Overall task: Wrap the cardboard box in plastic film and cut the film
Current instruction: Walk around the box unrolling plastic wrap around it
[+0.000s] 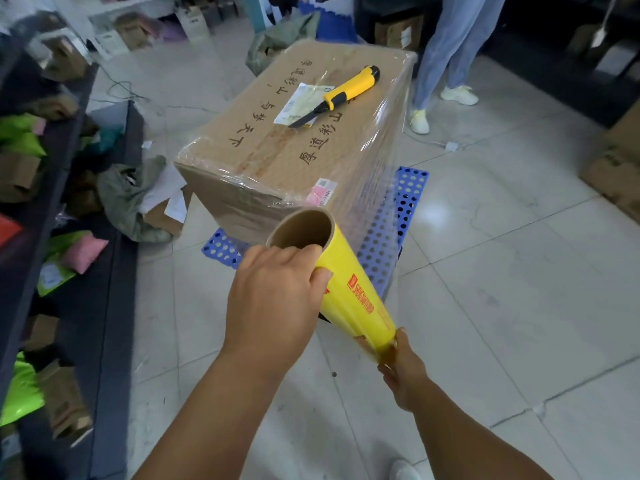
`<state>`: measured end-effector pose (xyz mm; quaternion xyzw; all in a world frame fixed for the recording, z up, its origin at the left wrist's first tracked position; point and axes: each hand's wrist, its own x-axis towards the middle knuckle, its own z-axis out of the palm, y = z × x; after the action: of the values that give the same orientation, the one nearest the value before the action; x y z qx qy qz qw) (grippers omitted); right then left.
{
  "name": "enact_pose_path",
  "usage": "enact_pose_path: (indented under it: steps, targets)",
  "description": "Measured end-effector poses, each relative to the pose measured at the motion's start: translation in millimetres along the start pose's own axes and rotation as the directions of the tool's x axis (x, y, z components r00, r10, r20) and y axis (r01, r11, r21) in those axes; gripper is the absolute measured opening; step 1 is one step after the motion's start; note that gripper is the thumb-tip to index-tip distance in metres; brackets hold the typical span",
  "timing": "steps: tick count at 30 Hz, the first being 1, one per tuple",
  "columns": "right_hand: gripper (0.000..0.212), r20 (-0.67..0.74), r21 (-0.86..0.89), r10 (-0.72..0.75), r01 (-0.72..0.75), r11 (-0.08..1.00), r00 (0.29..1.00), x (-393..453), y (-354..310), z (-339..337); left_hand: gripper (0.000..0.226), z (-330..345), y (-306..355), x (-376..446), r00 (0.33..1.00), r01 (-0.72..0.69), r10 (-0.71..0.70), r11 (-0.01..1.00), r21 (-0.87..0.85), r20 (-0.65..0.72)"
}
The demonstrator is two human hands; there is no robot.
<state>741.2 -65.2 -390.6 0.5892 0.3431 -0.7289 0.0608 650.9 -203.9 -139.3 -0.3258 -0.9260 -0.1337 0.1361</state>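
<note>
Two hands' grip curled round film roll (pixel 349 289), wrapped cardboard box (pixel 277 140) on blue pallet (pixel 388 237), tiled floor (pixel 519 306)

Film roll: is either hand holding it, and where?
Both. The left hand grips the film roll at its upper open end; the right hand holds its lower end.

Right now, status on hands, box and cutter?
Left hand and right hand grip film roll ends. Cardboard box film-wrapped on sides. Utility knife untouched on top, blade out.
</note>
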Motion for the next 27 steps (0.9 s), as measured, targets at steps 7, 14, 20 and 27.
enact_pose_path:
  steps: [7, 14, 20, 27]
  targets:
    - [0.060, -0.011, 0.063, -0.003, 0.003, 0.998, 1.000, -17.7, 32.9, 40.4, 0.029, -17.2, -42.8, -2.0, 0.993, -0.114, 0.115, 0.992, -0.058, 0.016]
    - [0.064, -0.019, 0.143, -0.012, 0.014, 0.990, 1.000, -28.7, 58.2, 85.0, 0.025, -25.7, -90.8, -7.6, 0.973, -0.224, 0.226, 0.973, -0.059, 0.042]
    - [0.066, -0.026, 0.201, -0.006, 0.011, 0.980, 1.000, -36.4, 82.6, 125.7, 0.020, -32.0, -134.0, -13.5, 0.960, -0.271, 0.274, 0.961, -0.058, 0.050]
    - [0.066, -0.065, 0.226, 0.012, 0.003, 0.974, 0.998, -40.3, 104.7, 160.2, 0.027, -39.9, -176.2, -16.7, 0.931, -0.359, 0.362, 0.931, -0.061, 0.040]
